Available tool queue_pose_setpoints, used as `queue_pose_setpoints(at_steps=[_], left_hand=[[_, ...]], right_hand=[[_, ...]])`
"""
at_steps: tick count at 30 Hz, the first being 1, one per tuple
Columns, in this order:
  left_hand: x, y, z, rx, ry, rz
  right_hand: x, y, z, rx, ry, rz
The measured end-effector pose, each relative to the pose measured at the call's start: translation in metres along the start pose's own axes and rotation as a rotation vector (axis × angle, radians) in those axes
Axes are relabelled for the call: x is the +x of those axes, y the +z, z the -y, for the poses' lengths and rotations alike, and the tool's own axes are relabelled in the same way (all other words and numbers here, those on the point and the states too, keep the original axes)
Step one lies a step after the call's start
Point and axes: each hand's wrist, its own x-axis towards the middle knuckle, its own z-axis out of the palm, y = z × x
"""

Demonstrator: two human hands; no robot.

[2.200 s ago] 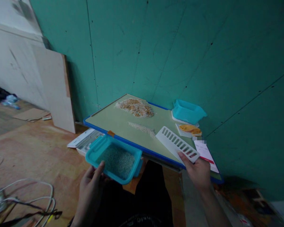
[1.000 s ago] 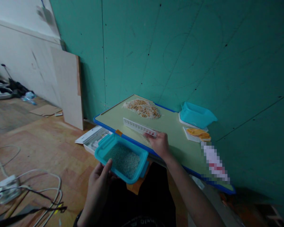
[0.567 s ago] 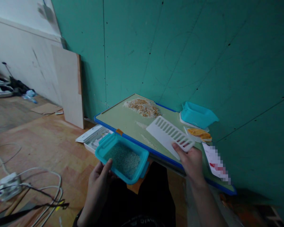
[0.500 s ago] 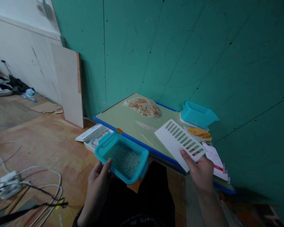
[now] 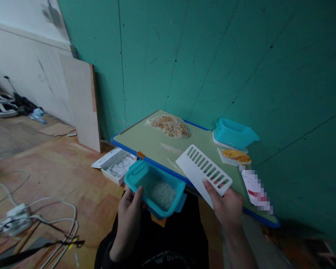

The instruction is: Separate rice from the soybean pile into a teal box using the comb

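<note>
While gripping the tub (image 5: 159, 213) by its left rim in the left hand (image 5: 131, 205), with the thumb over the edge, also gripping the scraper (image 5: 194, 175) by its slotted side in the right hand (image 5: 226, 205). Inside the tub, pale grain, lying toward the right end. Half a second ago, held farther left, nearer the open box (image 5: 117, 168); now brought across, just below the near edge of the table (image 5: 134, 140) as seen from above. So, a smaller gap between scraper and tub. On the table, unchanged since then: two thin streaks (image 5: 170, 148) of pale grain, just left of the scraper. Farther back, a pile (image 5: 169, 126) of pale grain and yellow kernels, apart from both hands. Toward the right rear, a blue bin (image 5: 235, 133); behind everything, a green wall (image 5: 156, 56).
</note>
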Motion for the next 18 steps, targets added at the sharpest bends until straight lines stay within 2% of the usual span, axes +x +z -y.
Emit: queue_pose_setpoints(at_steps=[3, 8, 18], left_hand=[[0.002, 0.002, 0.002, 0.016, 0.033, -0.012], [0.01, -0.007, -0.003, 0.063, 0.076, -0.051], [0.015, -0.012, -0.009, 0.066, 0.065, -0.024]], right_hand=[[0.013, 0.012, -0.008, 0.149, 0.097, 0.036], [0.03, 0.034, -0.019, 0.386, 0.2, 0.084], [0.022, 0.063, 0.014, 0.445, 0.271, 0.192]])
